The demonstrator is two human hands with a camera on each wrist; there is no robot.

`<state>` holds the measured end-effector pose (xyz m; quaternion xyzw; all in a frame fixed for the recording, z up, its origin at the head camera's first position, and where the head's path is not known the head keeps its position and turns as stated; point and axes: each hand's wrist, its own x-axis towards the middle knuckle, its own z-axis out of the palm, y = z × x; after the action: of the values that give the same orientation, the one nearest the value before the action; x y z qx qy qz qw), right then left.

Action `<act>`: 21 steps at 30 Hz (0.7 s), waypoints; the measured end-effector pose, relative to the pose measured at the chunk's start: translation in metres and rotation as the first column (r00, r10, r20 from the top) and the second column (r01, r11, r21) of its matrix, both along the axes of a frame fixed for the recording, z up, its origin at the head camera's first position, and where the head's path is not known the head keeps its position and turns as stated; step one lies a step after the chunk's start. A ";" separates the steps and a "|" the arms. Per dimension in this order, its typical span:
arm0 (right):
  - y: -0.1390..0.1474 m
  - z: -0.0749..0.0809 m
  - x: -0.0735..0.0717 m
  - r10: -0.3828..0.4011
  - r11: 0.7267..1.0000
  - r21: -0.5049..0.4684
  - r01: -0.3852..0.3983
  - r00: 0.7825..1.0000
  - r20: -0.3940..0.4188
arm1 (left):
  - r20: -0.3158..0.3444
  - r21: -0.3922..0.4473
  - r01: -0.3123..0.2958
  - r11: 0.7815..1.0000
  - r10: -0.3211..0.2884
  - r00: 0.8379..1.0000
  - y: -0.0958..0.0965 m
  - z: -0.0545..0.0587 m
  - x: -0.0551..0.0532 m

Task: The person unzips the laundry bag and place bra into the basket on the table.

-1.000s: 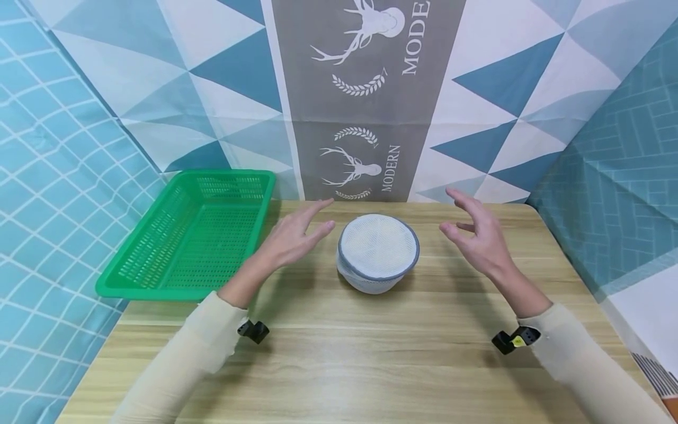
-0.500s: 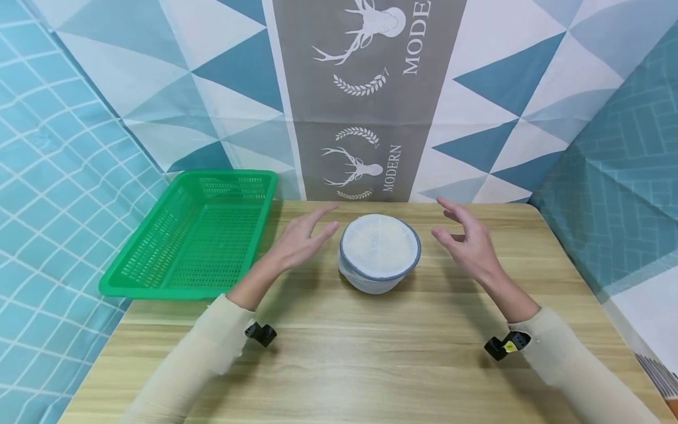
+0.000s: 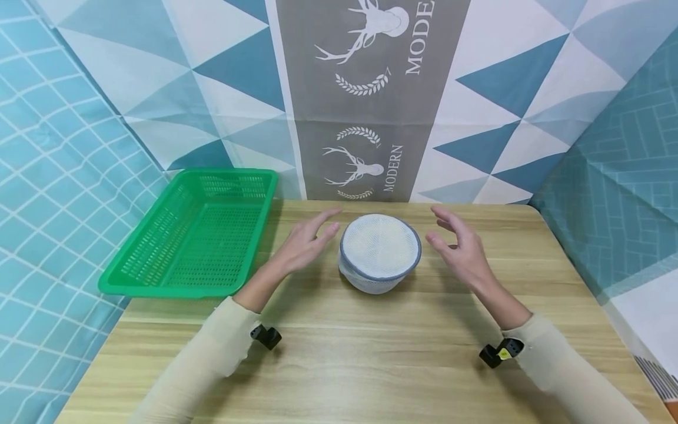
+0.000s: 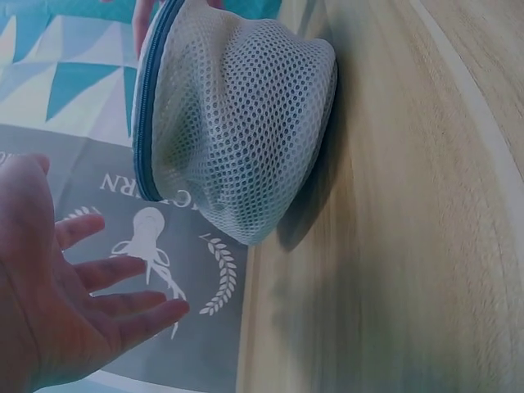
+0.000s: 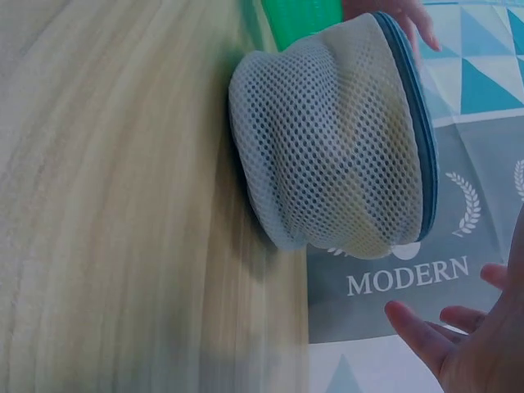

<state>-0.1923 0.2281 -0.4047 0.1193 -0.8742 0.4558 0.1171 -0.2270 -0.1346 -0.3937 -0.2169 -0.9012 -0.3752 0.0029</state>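
Head view: from where I'm standing, a white mesh bag sits on the wood-grain counter, left grip and right grip hovering just beside it, one per side, fingers loose, both totally released. Green plastic basket is over to the left.

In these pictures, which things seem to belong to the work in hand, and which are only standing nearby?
Probably part of the work:
mesh bag, standing between the hands
left hand, beside the bag, not touching it
right hand, on the other side, also apart

Probably only nearby:
green basket, left of the bag
printed backdrop, behind the table
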 end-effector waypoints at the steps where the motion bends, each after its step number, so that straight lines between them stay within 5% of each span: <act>1: -0.001 0.000 0.000 0.001 1.000 0.001 -0.001 1.000 0.002 | -0.001 0.004 0.000 1.000 0.000 1.000 0.000 -0.001 0.000; 21: -0.014 -0.016 0.004 0.022 0.999 -0.048 -0.020 0.998 0.054 | 0.075 0.100 0.020 0.995 -0.028 0.997 0.011 -0.013 -0.008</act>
<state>-0.1880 0.2138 -0.4210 0.1133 -0.8648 0.4806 0.0914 -0.2354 -0.1240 -0.4069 -0.2129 -0.8783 -0.4274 -0.0255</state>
